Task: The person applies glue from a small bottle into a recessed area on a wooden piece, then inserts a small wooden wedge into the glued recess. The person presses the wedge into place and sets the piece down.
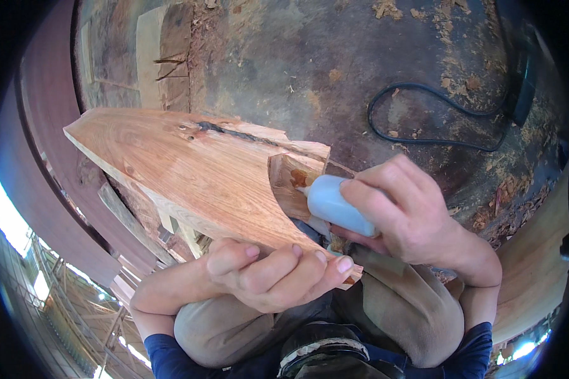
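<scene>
Fingers of the right hand [408, 215] wrap closed around a pale-blue plastic squeeze bottle [336, 203], nozzle at an amber smear [299, 177] on darker, hollowed wood; those of the left hand [269, 278] curl tightly at the near edge of a long reddish-brown wooden slab [189, 164], slanting above the person's lap; beyond lie a dark, sawdust-strewn floor [284, 69] and a looped black cable [417, 140].

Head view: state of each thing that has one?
Wooden board: dark crack near its far edge
Brown patch: glossy, looks wet
Bottle: tilted, nozzle at the brown patch
Right grip: closed on the bottle
Left grip: closed on the board's near edge
Cable: slack, looped
</scene>
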`<state>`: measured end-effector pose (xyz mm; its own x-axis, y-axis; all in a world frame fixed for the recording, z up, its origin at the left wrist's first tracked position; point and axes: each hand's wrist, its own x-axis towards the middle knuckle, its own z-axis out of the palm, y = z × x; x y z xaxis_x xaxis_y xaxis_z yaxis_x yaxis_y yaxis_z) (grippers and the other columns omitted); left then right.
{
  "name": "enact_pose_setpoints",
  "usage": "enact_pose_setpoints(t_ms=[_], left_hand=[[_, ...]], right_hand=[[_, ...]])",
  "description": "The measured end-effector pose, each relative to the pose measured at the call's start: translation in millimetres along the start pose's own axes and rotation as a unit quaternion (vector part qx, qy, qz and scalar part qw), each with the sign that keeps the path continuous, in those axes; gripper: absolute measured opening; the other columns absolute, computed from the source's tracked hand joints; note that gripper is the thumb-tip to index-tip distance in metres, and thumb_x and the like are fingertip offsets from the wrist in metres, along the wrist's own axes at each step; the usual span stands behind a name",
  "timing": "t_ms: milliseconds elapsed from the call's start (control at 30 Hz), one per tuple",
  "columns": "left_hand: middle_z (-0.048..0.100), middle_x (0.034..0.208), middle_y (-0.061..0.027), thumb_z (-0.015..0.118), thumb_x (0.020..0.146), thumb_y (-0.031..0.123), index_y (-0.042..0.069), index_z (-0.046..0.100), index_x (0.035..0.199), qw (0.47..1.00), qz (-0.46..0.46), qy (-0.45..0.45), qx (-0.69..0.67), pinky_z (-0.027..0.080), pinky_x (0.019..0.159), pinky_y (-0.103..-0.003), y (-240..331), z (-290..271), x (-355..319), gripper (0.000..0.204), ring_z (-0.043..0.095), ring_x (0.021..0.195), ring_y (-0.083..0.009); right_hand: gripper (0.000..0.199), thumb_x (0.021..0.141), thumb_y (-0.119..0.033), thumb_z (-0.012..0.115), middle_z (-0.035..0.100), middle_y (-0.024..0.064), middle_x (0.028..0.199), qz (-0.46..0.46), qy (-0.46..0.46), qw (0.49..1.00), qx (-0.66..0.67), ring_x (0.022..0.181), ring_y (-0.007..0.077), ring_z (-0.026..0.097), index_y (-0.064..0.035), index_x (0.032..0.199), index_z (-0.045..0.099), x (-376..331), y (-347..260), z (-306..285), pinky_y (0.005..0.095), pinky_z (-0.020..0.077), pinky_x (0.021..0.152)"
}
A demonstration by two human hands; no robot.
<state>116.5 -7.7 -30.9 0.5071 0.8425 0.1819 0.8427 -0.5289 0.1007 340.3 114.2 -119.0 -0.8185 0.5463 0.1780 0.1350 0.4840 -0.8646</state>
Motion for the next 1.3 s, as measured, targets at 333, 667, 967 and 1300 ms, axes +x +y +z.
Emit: enact_pose_setpoints(t_ms=[333,667,967,1300], left_hand=[[0.059,0.107,0.0139,0.071,0.100,0.050,0.029,0.076,0.127,0.999,-0.011,-0.022,-0.029,0.030,0.104,-0.040,4,8,3,0.035,0.050,0.109,-0.0056],[0.060,0.110,0.0146,0.071,0.099,0.051,0.029,0.077,0.127,1.000,-0.004,-0.006,-0.017,0.029,0.100,-0.039,4,10,3,0.036,0.050,0.109,-0.0053],[0.060,0.109,0.0141,0.071,0.099,0.049,0.029,0.078,0.124,0.999,-0.012,-0.009,-0.030,0.030,0.095,-0.038,5,14,6,0.032,0.051,0.106,-0.0058],[0.056,0.105,0.0147,0.071,0.099,0.048,0.034,0.076,0.123,1.000,0.015,-0.017,-0.021,0.030,0.097,-0.038,-2,10,4,0.029,0.050,0.102,-0.0045]], right_hand=[[0.050,0.068,-0.021,0.091,0.059,0.0073,0.095,0.012,0.038,0.999,-0.012,0.078,0.0260,0.060,-0.0052,0.111,0.070,-1,12,5,0.0368,0.0519,0.066],[0.058,0.065,-0.021,0.098,0.065,0.0101,0.100,-0.008,-0.024,0.999,0.023,0.081,0.0281,0.063,-0.0045,0.114,0.071,-1,6,1,0.0375,0.0534,0.068],[0.058,0.068,-0.023,0.097,0.067,0.0110,0.103,0.037,0.039,0.999,0.002,0.084,0.0287,0.065,-0.0041,0.116,0.071,-6,15,7,0.0387,0.0546,0.071],[0.060,0.067,-0.022,0.098,0.069,0.0116,0.109,0.043,0.013,0.997,0.061,0.090,0.0304,0.068,-0.0035,0.117,0.071,-11,18,7,0.0392,0.0570,0.079]])
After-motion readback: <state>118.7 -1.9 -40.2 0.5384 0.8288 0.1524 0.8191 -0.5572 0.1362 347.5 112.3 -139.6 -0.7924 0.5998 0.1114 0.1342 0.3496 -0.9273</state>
